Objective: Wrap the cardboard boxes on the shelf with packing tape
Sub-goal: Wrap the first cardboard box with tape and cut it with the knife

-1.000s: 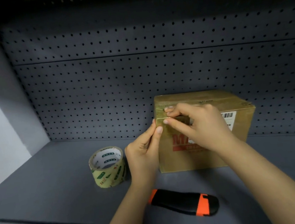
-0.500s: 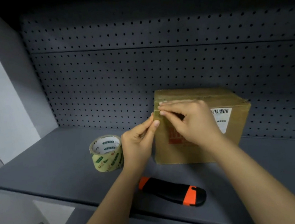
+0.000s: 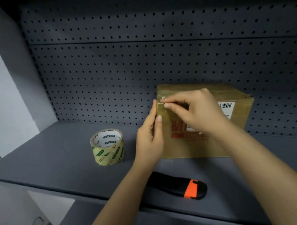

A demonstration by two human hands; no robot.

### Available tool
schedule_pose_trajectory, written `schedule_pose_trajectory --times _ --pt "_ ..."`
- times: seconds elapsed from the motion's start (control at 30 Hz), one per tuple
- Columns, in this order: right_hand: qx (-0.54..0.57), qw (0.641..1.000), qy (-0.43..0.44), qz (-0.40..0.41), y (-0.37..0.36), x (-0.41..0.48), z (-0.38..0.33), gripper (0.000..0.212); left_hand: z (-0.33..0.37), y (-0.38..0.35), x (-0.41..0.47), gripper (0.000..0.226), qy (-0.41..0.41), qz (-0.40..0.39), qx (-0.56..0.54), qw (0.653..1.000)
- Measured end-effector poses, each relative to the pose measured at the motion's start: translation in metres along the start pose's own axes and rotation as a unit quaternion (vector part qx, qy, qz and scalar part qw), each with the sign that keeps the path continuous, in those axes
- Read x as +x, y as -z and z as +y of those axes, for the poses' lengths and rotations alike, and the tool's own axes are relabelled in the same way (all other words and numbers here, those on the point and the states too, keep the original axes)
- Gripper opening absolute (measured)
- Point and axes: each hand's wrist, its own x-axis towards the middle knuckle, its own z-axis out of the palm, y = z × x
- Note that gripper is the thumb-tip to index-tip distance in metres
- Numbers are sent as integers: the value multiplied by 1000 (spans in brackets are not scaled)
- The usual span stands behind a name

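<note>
A: What had changed since the moment before?

B: The left hand point(image 3: 150, 140) had slid its fingers point(image 3: 154, 110) higher up the left front corner of the cardboard box point(image 3: 223, 91), nearly to the top edge. The right hand point(image 3: 197, 112) had barely shifted.

A: How was the left hand set?

B: Its fingers were straight and lay against the box's left side, with the thumb pressed on the front face just round the corner. It pressed the box and gripped nothing.

A: And the right?

B: It reached over from the right with its fingers curled. The fingertips point(image 3: 163, 98) sat on the top front edge close to the left corner, and the thumb tip touched the front face just below them. Whether it pinched a tape end or only pressed the edge, I could not tell.

A: Where was the box?

B: It stood upright on the grey shelf point(image 3: 47, 160), near the pegboard back panel point(image 3: 139, 67). A barcode label point(image 3: 226, 107) was on the upper right of its front.

A: Anything else there?

B: The roll of packing tape point(image 3: 108, 147) lay with its open core facing up, left of the box and apart from it, near the left hand. A black and orange utility knife point(image 3: 178, 186) lay at the shelf's front edge, with the left forearm crossing over its left end.
</note>
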Motion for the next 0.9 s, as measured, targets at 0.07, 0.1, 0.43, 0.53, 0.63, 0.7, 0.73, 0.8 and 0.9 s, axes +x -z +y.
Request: schedule_pose_trajectory --times 0.07,0.1,0.43,0.53,0.63,0.7,0.73,0.8,0.9 --pt "15 1000 -11 -5 2 1 0 16 4 2 0 47 -2 -23 9 1000" --pt "20 1000 -14 -8 3 1 -1 15 5 4 1 48 0 -41 13 999" --pt "73 996 -17 47 32 -39 -1 20 24 33 20 48 -125 -190 59 972" --pt "21 999 -2 38 31 -48 0 30 23 32 33 31 -163 -171 48 971" --pt "26 999 -9 30 31 -47 0 38 25 37 55 22 -181 -222 47 957" --pt "37 999 -18 27 32 -44 -1 37 26 39 71 20 -172 -262 40 949" --pt "47 998 -25 20 33 -42 -1 36 27 39 77 21 -161 -280 21 946" --pt "66 997 -40 4 37 -39 0 34 28 38 85 23 -139 -307 -27 941" --pt "71 996 -45 -20 40 -37 1 28 27 37 89 19 -125 -319 -63 937"
